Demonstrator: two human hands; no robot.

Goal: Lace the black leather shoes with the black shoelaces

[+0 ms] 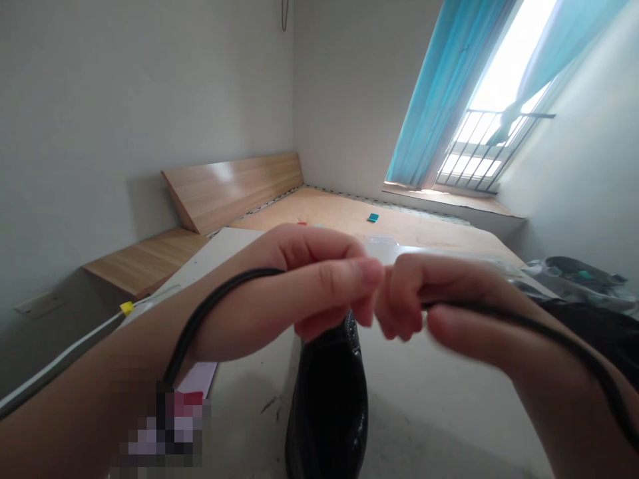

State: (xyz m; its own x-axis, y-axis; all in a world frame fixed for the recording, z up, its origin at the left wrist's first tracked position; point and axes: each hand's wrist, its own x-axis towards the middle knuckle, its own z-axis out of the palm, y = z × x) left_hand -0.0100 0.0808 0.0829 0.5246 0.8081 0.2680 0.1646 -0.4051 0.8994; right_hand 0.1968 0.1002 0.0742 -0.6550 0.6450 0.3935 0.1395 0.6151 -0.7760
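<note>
A black shoelace (214, 306) seems to be pinched in the closed fingers of the left hand (304, 286) and right hand (449, 313), while a black leather shoe (327, 406) is placed at six o'clock, its long axis running away from the body, nearer the left hand.

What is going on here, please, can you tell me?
A person grips a thin black shoelace with both bare hands. The left hand and the right hand are close together, just above a glossy black leather shoe, which sits on a pale table.
</note>
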